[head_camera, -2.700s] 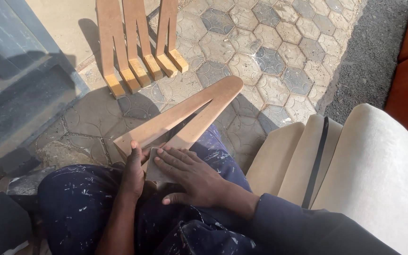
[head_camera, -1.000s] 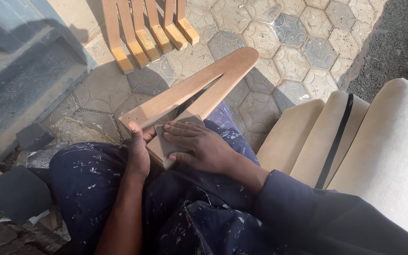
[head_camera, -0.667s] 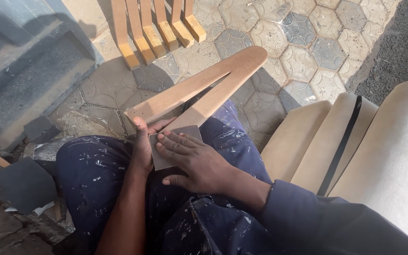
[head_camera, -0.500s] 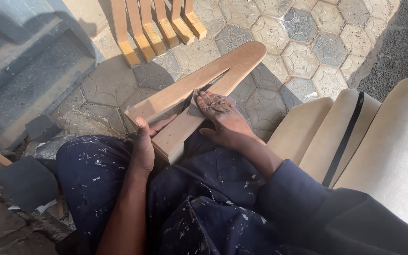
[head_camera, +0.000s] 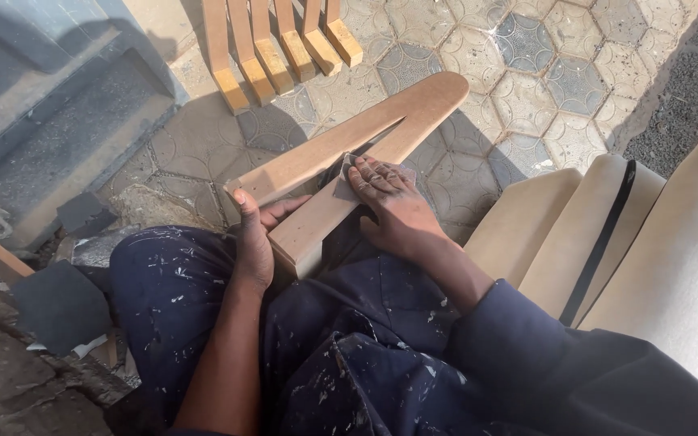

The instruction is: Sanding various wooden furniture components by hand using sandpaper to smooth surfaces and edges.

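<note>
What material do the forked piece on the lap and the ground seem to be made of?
The forked piece looks like bare, unvarnished wood: pale tan, matt, with cut square ends. The right hand presses a small grey sheet, probably sandpaper, on it. The ground seems to be hexagonal concrete or stone pavers, patterned and dusty.

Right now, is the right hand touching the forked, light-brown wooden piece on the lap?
Touching. The head view shows the right hand pressed flat on the forked wooden piece.
</note>
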